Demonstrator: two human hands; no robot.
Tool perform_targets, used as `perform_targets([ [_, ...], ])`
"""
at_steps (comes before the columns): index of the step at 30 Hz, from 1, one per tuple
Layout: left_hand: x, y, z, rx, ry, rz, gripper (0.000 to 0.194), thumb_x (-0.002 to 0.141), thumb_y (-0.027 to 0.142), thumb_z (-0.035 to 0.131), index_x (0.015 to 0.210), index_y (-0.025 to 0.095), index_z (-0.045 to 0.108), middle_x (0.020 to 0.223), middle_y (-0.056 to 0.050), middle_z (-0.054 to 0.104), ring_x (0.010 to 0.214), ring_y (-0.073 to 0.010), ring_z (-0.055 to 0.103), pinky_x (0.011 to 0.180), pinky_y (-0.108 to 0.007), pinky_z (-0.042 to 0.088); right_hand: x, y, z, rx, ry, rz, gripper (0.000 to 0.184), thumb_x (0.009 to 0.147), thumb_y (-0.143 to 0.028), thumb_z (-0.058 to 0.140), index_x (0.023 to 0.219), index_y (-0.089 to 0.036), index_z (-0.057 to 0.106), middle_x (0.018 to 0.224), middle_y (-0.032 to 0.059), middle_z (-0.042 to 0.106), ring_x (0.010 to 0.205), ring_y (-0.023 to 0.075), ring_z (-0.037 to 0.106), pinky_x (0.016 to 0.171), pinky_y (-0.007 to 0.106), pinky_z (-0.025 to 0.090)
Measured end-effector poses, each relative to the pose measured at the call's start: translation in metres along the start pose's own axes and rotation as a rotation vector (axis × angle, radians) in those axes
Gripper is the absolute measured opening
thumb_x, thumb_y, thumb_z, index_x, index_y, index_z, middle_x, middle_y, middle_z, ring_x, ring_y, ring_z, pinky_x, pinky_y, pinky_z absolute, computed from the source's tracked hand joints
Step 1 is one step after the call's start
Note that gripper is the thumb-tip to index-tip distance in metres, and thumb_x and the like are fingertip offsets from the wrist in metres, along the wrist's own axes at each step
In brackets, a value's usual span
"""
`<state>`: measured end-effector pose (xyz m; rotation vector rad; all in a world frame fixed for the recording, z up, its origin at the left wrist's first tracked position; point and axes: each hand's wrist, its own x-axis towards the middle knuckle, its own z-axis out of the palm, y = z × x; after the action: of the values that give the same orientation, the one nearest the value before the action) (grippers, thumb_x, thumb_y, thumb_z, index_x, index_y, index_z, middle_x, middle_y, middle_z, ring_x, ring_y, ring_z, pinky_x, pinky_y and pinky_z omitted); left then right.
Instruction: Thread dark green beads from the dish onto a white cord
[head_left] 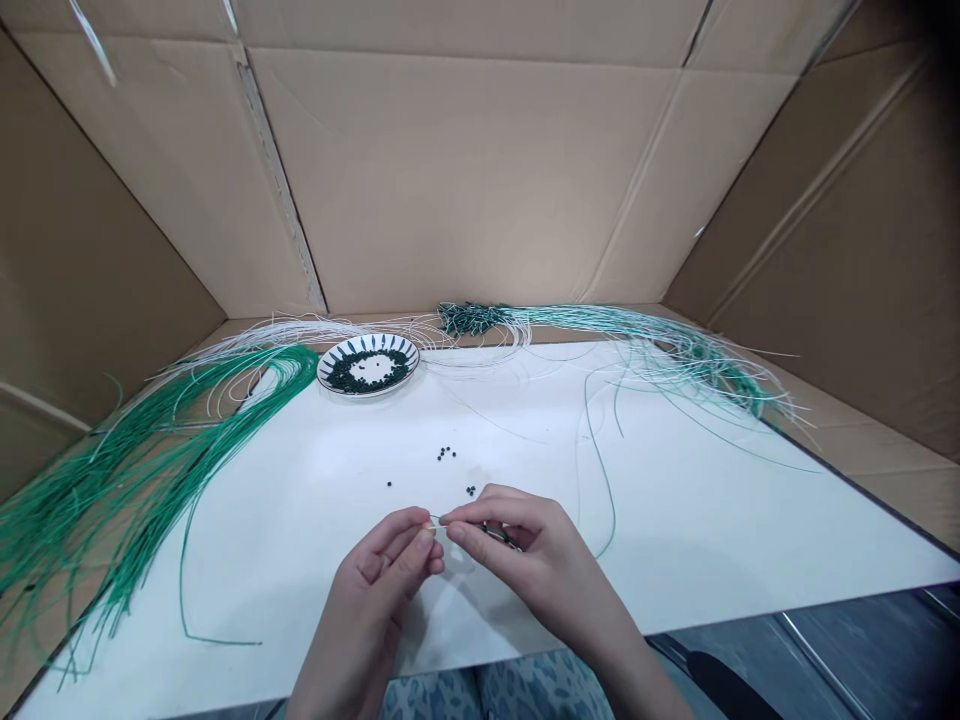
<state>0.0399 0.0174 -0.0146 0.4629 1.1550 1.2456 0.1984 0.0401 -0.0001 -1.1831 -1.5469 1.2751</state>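
Both hands meet above the near middle of the white board. My left hand (pixel 390 575) pinches the ends of a thin white and green cord (pixel 437 527) between thumb and forefinger. The same cord runs into the pinch of my right hand (pixel 517 540), a finger's width away. Under my right hand's curled fingers shows part of a dark beaded strand (pixel 504 536), the rest hidden by the palm. Beyond the hands lie a few loose dark beads (pixel 446 453), a small cluster of beads (pixel 471 490) and a single bead (pixel 389 484).
A striped-rim plate (pixel 367 365) of dark beads stands at the back. Green cords (pixel 172 450) spread over the left side of the white board (pixel 697 530). Finished-looking beaded strands (pixel 472 318) with long cord tails lie along the rear. Cardboard walls (pixel 465 180) enclose three sides.
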Motion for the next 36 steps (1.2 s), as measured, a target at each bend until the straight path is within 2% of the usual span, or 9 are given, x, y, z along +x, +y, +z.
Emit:
perform_targets([
  [6,-0.001,0.003,0.001,-0.039,-0.006,-0.043,0.037,0.049,0.038,0.101,0.076,0.02,0.084,0.073,0.002,0.078,0.065,-0.0075,0.069,0.067,-0.011,0.056,0.0,0.0,-0.002,0.073,-0.016,0.049,0.045,0.096,-0.05,0.054,0.065,-0.02,0.066,0.072,0.0017,0.059,0.063,0.0151,0.052,0.062,0.029,0.04],
  [10,-0.002,0.003,0.001,-0.012,-0.015,-0.041,0.035,0.051,0.038,0.1,0.076,0.021,0.084,0.071,0.002,0.078,0.065,-0.0075,0.068,0.067,-0.01,0.056,0.001,-0.004,-0.004,0.095,-0.043,0.09,0.054,0.098,-0.059,0.048,0.072,-0.017,0.069,0.071,0.0,0.056,0.05,0.0099,0.038,0.055,0.028,0.036],
  [15,0.0,0.0,0.001,0.011,-0.021,-0.025,0.038,0.049,0.04,0.101,0.077,0.021,0.084,0.071,0.003,0.078,0.065,-0.0078,0.068,0.066,-0.01,0.056,0.0,-0.005,-0.006,0.078,-0.086,0.093,0.044,0.099,-0.042,0.048,0.07,-0.016,0.068,0.078,0.0016,0.06,0.055,0.0098,0.042,0.058,0.028,0.036],
  [19,0.001,0.0,0.0,-0.064,-0.026,-0.055,0.036,0.052,0.032,0.101,0.08,0.019,0.084,0.074,0.001,0.08,0.066,-0.0079,0.071,0.069,-0.009,0.058,-0.002,-0.002,-0.007,0.061,-0.104,0.047,0.019,0.089,-0.025,0.059,0.086,-0.019,0.077,0.088,0.0033,0.063,0.078,0.016,0.054,0.066,0.027,0.039],
  [22,0.001,0.003,0.002,-0.098,0.036,-0.079,0.011,0.076,0.007,0.085,0.085,0.014,0.083,0.081,-0.002,0.082,0.068,-0.0091,0.074,0.069,-0.011,0.061,-0.001,0.001,-0.008,0.046,-0.116,0.034,0.025,0.09,-0.024,0.058,0.101,-0.02,0.08,0.09,0.0042,0.062,0.088,0.0193,0.057,0.07,0.029,0.042],
  [25,0.001,0.007,0.005,-0.121,0.105,-0.122,0.027,0.09,-0.008,0.061,0.085,0.009,0.08,0.081,-0.006,0.08,0.066,-0.0086,0.075,0.067,-0.012,0.062,0.005,0.005,-0.01,0.035,-0.091,0.047,0.03,0.094,-0.027,0.053,0.106,-0.018,0.079,0.091,0.0046,0.06,0.087,0.0189,0.057,0.073,0.03,0.042],
  [29,0.002,0.007,0.006,-0.218,0.083,-0.192,0.024,0.092,-0.008,0.057,0.092,0.005,0.077,0.089,-0.011,0.076,0.068,-0.0102,0.075,0.069,-0.017,0.064,0.01,0.011,-0.01,0.029,-0.075,0.074,0.035,0.096,-0.028,0.048,0.116,-0.018,0.076,0.089,0.0028,0.056,0.077,0.0163,0.053,0.069,0.03,0.04],
  [31,0.003,0.006,0.004,-0.3,0.038,-0.213,0.024,0.093,-0.007,0.053,0.09,0.002,0.076,0.084,-0.01,0.071,0.064,-0.0097,0.071,0.063,-0.018,0.062,0.011,0.015,-0.008,0.019,-0.072,0.092,0.038,0.097,-0.026,0.045,0.12,-0.017,0.074,0.086,0.0023,0.056,0.076,0.0164,0.052,0.07,0.03,0.039],
  [36,0.008,0.004,-0.001,-0.497,-0.069,-0.244,0.032,0.092,-0.006,0.042,0.077,0.002,0.07,0.07,-0.005,0.055,0.051,-0.0082,0.055,0.045,-0.02,0.048,0.008,0.018,0.0,-0.006,-0.08,0.102,0.042,0.097,-0.026,0.042,0.126,-0.014,0.069,0.082,0.0021,0.059,0.078,0.0175,0.055,0.078,0.033,0.042],
])
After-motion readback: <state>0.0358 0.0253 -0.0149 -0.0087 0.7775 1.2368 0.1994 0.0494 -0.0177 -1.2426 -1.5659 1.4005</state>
